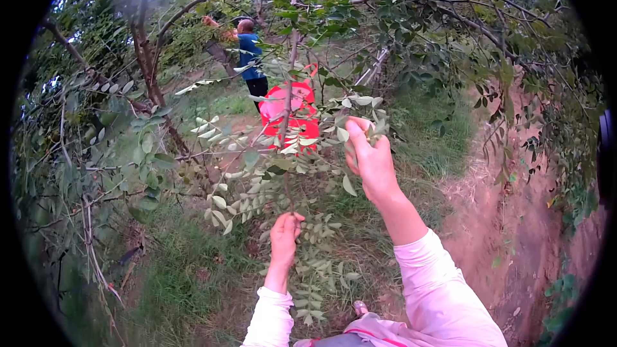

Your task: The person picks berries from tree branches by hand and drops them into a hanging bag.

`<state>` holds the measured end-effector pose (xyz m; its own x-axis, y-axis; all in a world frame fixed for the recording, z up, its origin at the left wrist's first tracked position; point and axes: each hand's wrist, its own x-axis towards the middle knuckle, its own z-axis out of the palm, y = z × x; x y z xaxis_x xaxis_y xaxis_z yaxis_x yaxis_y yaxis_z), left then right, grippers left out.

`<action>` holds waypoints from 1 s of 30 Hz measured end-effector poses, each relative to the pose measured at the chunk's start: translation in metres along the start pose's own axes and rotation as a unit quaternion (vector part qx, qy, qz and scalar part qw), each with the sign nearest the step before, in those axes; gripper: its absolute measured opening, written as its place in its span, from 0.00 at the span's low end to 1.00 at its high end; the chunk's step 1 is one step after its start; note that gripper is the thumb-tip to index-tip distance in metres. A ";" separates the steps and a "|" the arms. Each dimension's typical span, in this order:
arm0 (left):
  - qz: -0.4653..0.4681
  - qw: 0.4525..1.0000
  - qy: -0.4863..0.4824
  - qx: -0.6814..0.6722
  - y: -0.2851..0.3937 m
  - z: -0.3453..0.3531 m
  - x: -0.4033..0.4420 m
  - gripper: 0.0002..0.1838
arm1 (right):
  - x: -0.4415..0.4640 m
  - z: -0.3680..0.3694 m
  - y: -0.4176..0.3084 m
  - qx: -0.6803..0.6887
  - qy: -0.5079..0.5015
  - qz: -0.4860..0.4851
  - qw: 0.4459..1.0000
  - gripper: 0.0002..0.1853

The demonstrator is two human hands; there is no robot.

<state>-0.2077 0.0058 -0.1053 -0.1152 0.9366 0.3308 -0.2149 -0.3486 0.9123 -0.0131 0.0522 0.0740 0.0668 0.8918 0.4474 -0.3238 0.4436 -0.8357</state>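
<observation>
My left hand is closed round the lower end of a thin, leafy branch that runs down from the top of the view. Higher and to the right, my right hand pinches among pale green leaves on a side twig; the exact spot between its fingertips is partly hidden by foliage. Sprays of small oval leaves spread around both hands. Behind the branch hangs a bright red bag, partly covered by leaves, with a strap at its top.
Another person in a blue top stands farther back with an arm raised to a tree. A thick trunk rises at the left, and branches arch overhead. Grass lies below; a bare dirt strip runs along the right.
</observation>
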 end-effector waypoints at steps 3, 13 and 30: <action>-0.005 1.000 0.009 0.009 -0.003 0.001 0.002 0.14 | 0.029 0.011 0.002 -0.172 0.004 0.003 0.985 0.17; 0.004 1.000 0.021 0.008 -0.005 0.004 0.003 0.12 | 0.028 0.004 0.012 -0.339 0.052 -0.206 0.917 0.10; 0.060 0.998 0.010 -0.008 0.008 0.003 -0.011 0.14 | 0.088 -0.026 0.126 0.448 -0.101 0.171 0.872 0.10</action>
<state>-0.2056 -0.0073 -0.1011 -0.1602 0.8876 0.4318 -0.2140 -0.4582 0.8627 -0.0231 0.1891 -0.0002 -0.3163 0.8841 0.3438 -0.9056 -0.1735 -0.3871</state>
